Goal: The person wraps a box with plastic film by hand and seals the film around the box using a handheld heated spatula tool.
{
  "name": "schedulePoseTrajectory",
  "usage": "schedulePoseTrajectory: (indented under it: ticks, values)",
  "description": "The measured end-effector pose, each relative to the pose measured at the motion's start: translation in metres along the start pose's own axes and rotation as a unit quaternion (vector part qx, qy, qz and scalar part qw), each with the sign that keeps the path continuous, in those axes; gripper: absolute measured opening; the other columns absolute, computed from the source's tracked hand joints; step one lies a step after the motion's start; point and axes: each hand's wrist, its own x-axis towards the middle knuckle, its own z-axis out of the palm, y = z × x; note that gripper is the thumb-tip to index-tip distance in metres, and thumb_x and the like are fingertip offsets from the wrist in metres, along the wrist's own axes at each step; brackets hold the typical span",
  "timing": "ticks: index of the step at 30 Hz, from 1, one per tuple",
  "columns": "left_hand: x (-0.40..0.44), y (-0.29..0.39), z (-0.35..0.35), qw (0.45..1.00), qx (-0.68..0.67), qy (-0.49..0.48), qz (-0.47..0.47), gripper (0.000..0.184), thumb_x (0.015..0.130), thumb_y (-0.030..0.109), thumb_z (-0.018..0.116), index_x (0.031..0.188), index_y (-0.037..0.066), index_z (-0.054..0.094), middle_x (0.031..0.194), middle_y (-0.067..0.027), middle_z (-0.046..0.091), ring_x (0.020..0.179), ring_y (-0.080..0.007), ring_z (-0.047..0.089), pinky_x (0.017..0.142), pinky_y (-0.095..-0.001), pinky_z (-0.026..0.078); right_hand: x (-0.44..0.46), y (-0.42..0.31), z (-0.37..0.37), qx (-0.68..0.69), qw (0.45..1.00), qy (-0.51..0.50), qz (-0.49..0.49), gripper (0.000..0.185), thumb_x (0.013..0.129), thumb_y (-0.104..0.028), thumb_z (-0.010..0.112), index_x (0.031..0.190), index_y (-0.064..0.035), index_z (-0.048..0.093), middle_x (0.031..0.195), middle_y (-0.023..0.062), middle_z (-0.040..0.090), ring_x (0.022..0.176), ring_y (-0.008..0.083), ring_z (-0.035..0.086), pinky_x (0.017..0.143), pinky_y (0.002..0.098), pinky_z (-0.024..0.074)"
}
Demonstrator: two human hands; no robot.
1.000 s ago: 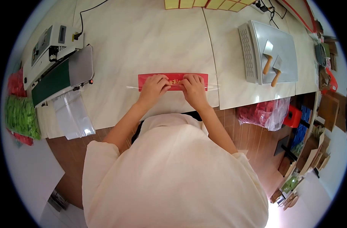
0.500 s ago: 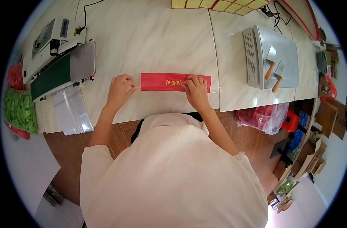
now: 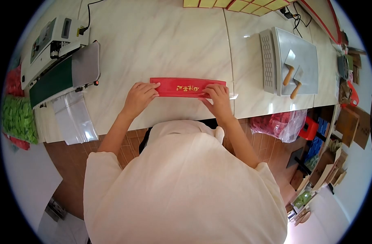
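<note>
While I seem to be straightening the red packet [image 3: 178,87], left hand [image 3: 140,97]: fingers bunched at its left end.
Packet: flat, smooth oblong, gold-lettered, on the marbled counter [image 3: 165,42] between my hands; squaring it calls for light, even pressure.
Right hand [image 3: 220,100]: fingers bent over its right end, thumb apart; whether either hand pinches, I cannot tell.
Trowels [image 3: 289,74]: wood-handled, metal-bladed.

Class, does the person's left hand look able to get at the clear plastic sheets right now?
Probably yes: nothing visible stands between the left hand and the clear plastic sheets, though that hand's fingers touch the red strip.
</note>
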Motion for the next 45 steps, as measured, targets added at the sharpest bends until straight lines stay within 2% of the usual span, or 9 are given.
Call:
schedulePoseTrajectory:
  ticks: [4,6,7,13,20,22,28,34,45]
  values:
    - [-0.001,0.0,0.0,1.0,0.012,0.012,0.002,0.026,0.077,0.016,0.075,0.1,0.006,0.069,0.102,-0.0021,0.071,0.095,-0.0189,0.065,0.082,-0.0348,0.05,-0.016,0.022,-0.024,-0.066,0.997,-0.022,-0.02,0.025,0.074,-0.015,0.078,0.092,-0.0093,0.061,0.105,0.004,0.063,0.101,0.0256,0.059,0.091,0.0413,0.0416]
    - [-0.001,0.0,0.001,1.0,0.012,0.017,0.003,0.024,0.077,0.016,0.075,0.098,0.006,0.069,0.102,-0.0021,0.071,0.094,-0.0191,0.066,0.081,-0.0346,0.05,-0.017,0.025,-0.034,-0.034,0.999,-0.024,-0.015,0.022,0.074,-0.01,0.077,0.088,-0.0084,0.06,0.105,0.0045,0.064,0.1,0.0265,0.06,0.09,0.0406,0.0439]
    - [-0.001,0.0,0.001,1.0,0.012,0.021,0.004,0.022,0.077,0.016,0.075,0.096,0.006,0.069,0.102,-0.0022,0.071,0.094,-0.0192,0.066,0.08,-0.0344,0.05,-0.017,0.023,-0.036,-0.016,1.0,-0.011,0.0,0.019,0.075,-0.004,0.076,0.083,-0.006,0.059,0.103,0.006,0.065,0.1,0.028,0.061,0.084,0.0402,0.0487]
    - [-0.005,-0.001,0.004,1.0,-0.007,0.025,-0.007,0.012,0.078,0.015,0.074,0.085,0.007,0.068,0.101,-0.0025,0.072,0.092,-0.0202,0.067,0.078,-0.0347,0.051,-0.018,0.028,-0.038,0.055,0.998,-0.027,0.035,0.016,0.077,0.002,0.074,0.082,-0.001,0.059,0.104,0.0097,0.066,0.1,0.0311,0.062,0.082,0.0389,0.0532]
    - [-0.004,0.002,0.004,0.998,-0.023,0.038,-0.034,0.009,0.079,0.013,0.074,0.085,0.007,0.069,0.098,-0.0026,0.072,0.089,-0.0208,0.067,0.076,-0.0352,0.052,-0.015,0.027,-0.039,0.06,0.997,-0.032,0.034,0.015,0.077,0.003,0.073,0.081,-0.0006,0.059,0.102,0.0095,0.066,0.098,0.03,0.062,0.08,0.0374,0.053]
    - [-0.002,0.004,0.004,0.996,-0.036,0.051,-0.062,0.009,0.079,0.012,0.074,0.084,0.007,0.069,0.095,-0.0031,0.072,0.084,-0.0214,0.066,0.072,-0.0348,0.052,-0.013,0.024,-0.039,0.072,0.996,-0.025,0.056,0.014,0.078,0.003,0.071,0.08,-0.0008,0.058,0.098,0.009,0.065,0.094,0.0291,0.061,0.076,0.0379,0.0524]
    - [0.005,0.008,0.007,0.986,-0.083,0.078,-0.119,0.01,0.078,0.009,0.074,0.08,0.005,0.066,0.086,-0.0041,0.069,0.077,-0.0218,0.065,0.067,-0.033,0.052,-0.012,0.026,-0.035,0.074,0.995,-0.011,0.069,0.016,0.076,0.005,0.072,0.081,-0.0003,0.058,0.096,0.0104,0.064,0.092,0.0285,0.061,0.077,0.0361,0.0509]
    - [0.005,0.011,0.009,0.981,-0.081,0.065,-0.167,0.011,0.078,0.008,0.076,0.081,0.005,0.066,0.088,-0.0049,0.069,0.081,-0.0215,0.066,0.068,-0.0323,0.053,-0.011,0.026,-0.032,0.073,0.994,-0.008,0.078,0.016,0.077,0.005,0.072,0.081,0.0001,0.058,0.095,0.0107,0.063,0.092,0.0286,0.06,0.077,0.0361,0.0507]
    - [0.007,0.012,0.008,0.98,-0.084,0.085,-0.157,0.011,0.078,0.009,0.075,0.079,0.005,0.064,0.085,-0.0022,0.068,0.077,-0.0202,0.063,0.066,-0.0328,0.051,-0.009,0.026,-0.034,0.075,0.995,-0.018,0.069,0.015,0.077,0.005,0.071,0.081,0.0003,0.057,0.096,0.0106,0.063,0.093,0.0287,0.06,0.078,0.0364,0.0509]
